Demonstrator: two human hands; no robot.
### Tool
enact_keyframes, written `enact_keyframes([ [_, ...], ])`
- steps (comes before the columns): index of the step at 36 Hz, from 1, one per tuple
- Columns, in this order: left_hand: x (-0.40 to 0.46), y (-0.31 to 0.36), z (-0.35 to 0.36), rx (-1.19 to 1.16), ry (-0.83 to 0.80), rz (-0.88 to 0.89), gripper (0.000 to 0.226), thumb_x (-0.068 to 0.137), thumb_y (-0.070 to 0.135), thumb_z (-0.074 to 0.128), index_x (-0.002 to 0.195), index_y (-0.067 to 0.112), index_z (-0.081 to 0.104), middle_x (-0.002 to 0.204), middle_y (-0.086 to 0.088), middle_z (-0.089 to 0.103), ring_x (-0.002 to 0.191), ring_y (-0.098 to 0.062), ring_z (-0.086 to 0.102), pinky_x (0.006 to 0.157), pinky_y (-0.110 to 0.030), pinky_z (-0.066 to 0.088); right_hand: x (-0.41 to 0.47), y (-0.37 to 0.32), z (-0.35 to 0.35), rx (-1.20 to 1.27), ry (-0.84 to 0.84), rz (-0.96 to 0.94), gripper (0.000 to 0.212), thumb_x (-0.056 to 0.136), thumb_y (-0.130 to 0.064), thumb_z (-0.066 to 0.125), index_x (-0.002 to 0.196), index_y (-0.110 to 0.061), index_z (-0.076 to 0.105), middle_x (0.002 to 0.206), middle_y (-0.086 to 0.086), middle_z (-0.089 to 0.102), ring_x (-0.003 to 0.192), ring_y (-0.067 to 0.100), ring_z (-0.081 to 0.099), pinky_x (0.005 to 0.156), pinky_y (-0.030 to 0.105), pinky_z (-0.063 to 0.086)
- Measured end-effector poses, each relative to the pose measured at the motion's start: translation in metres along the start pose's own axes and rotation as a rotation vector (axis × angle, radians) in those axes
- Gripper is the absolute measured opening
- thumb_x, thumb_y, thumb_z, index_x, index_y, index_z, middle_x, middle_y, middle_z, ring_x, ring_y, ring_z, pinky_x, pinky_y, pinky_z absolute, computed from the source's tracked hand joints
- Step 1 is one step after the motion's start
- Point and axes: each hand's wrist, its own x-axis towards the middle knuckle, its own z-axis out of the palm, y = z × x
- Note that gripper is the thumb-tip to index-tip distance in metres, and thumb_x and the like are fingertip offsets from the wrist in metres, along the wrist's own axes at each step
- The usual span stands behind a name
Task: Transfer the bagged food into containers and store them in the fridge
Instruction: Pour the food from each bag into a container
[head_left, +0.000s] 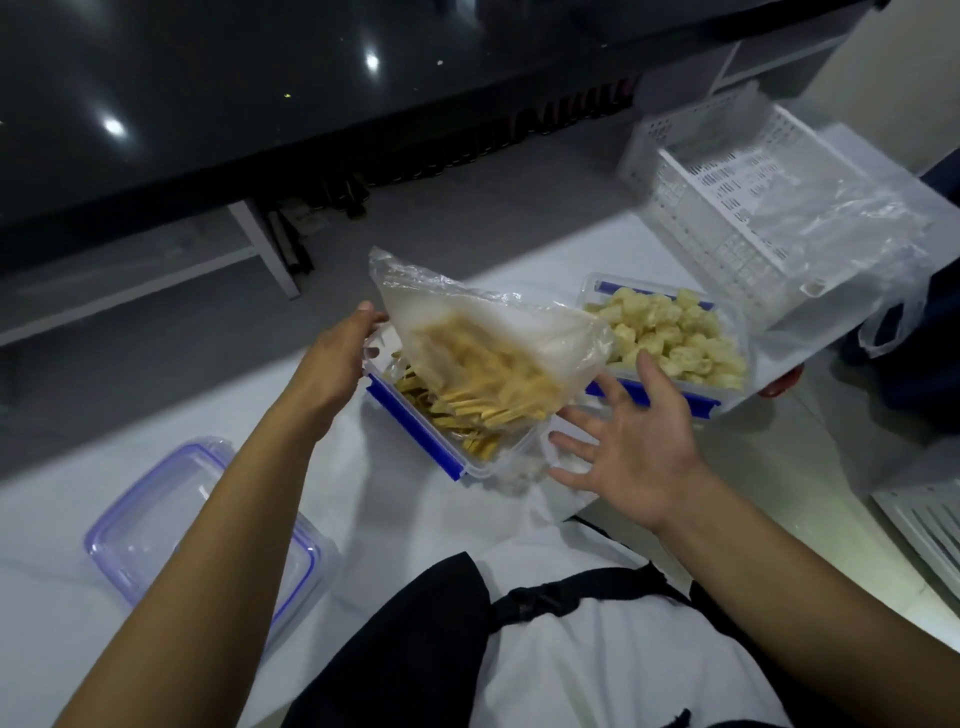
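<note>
Bag (483, 332) held by left hand (332, 358) over container (467, 452).

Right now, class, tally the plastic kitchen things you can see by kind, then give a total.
Food boxes: 2, one with strips, one with puffs
Loose lids: 1
Plastic bags: 2, one pouring, one empty
White baskets: 1
Total: 6

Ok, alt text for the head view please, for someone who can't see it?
A clear bag of fries tips into a blue-clipped container, held at its top by the left hand; the open right hand hovers beside it. A second container of nuggets sits behind, a lid nearer left.
</note>
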Motion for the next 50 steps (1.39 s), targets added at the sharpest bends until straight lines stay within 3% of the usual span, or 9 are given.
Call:
enact_keyframes([
  [10,-0.089,-0.040,0.004,-0.290,0.355,-0.208,0.058,0.098,0.069,0.035,0.147,0.039,0.045,0.151,-0.002,0.047,0.127,-0.024,0.055,0.101,-0.047,0.050,0.048,-0.045,0.031,-0.217,-0.250,0.158,0.075,0.084,-0.084,0.038,0.146,-0.043,0.046,0.148,0.016,0.052,0.132,0.050,0.046,0.106,0.075,0.029],
  [17,-0.123,-0.044,0.023,-0.572,0.405,-0.290,0.042,0.082,0.065,0.059,0.121,0.049,0.060,0.124,0.000,0.063,0.109,-0.023,0.065,0.080,-0.040,0.056,0.078,-0.089,0.059,-0.556,-0.373,0.160,0.072,0.088,-0.081,0.032,0.144,-0.040,0.051,0.140,0.012,0.058,0.129,0.045,0.051,0.110,0.067,0.031],
  [22,-0.136,-0.047,0.042,-0.324,0.392,-0.275,0.046,0.094,0.032,0.064,0.133,0.053,0.051,0.132,0.002,0.060,0.119,-0.020,0.060,0.091,-0.037,0.050,0.083,-0.100,0.068,-0.752,-0.405,0.076,0.041,0.100,-0.042,0.043,0.130,-0.026,0.067,0.125,0.007,0.069,0.108,0.033,0.063,0.092,0.049,0.049],
  [25,-0.142,-0.040,0.050,-0.112,0.468,-0.181,0.060,0.086,0.039,0.077,0.131,0.064,0.045,0.147,0.016,0.044,0.129,-0.007,0.048,0.101,-0.033,0.043,0.085,-0.095,0.065,-1.028,-0.379,-0.181,0.036,0.096,-0.015,0.058,0.126,-0.032,0.067,0.136,0.000,0.063,0.122,0.025,0.059,0.104,0.048,0.047],
  [28,-0.137,-0.029,0.058,-0.076,0.508,-0.052,0.067,0.080,0.040,0.082,0.131,0.062,0.045,0.145,0.025,0.040,0.127,0.003,0.044,0.105,-0.024,0.036,0.083,-0.091,0.065,-1.167,-0.497,-0.312,0.035,0.089,-0.018,0.073,0.119,-0.037,0.071,0.132,-0.013,0.065,0.126,0.017,0.056,0.108,0.043,0.043],
  [32,-0.122,-0.016,0.061,-0.181,0.627,0.066,0.048,0.082,0.023,0.083,0.115,0.052,0.062,0.134,0.017,0.059,0.123,-0.002,0.056,0.103,-0.025,0.043,0.088,-0.092,0.074,-1.155,-0.475,-0.426,0.016,0.089,-0.024,0.075,0.105,-0.025,0.078,0.107,-0.010,0.076,0.107,0.009,0.068,0.106,0.044,0.049],
  [38,-0.112,-0.001,0.062,-0.386,0.778,0.059,0.019,0.090,0.011,0.073,0.087,0.029,0.076,0.093,0.009,0.077,0.091,-0.007,0.071,0.080,-0.019,0.054,0.100,-0.094,0.083,-1.047,-0.543,-0.412,0.008,0.091,-0.011,0.071,0.095,-0.014,0.078,0.100,0.006,0.077,0.099,0.024,0.073,0.095,0.046,0.057],
  [42,-0.116,0.008,0.061,-0.484,0.831,0.089,0.005,0.094,0.007,0.066,0.094,0.011,0.065,0.101,-0.002,0.073,0.102,-0.023,0.069,0.095,-0.045,0.055,0.104,-0.100,0.089,-0.957,-0.618,-0.362,0.011,0.092,-0.012,0.071,0.101,-0.007,0.075,0.097,0.007,0.078,0.095,0.026,0.075,0.083,0.043,0.062],
  [50,-0.122,0.032,0.063,-0.542,0.947,0.149,0.007,0.097,0.011,0.064,0.104,0.009,0.064,0.099,-0.008,0.075,0.099,-0.029,0.073,0.086,-0.039,0.061,0.099,-0.107,0.101,-0.857,-0.752,-0.319,0.008,0.095,-0.014,0.067,0.099,-0.009,0.073,0.098,0.011,0.076,0.095,0.028,0.075,0.078,0.044,0.063],
])
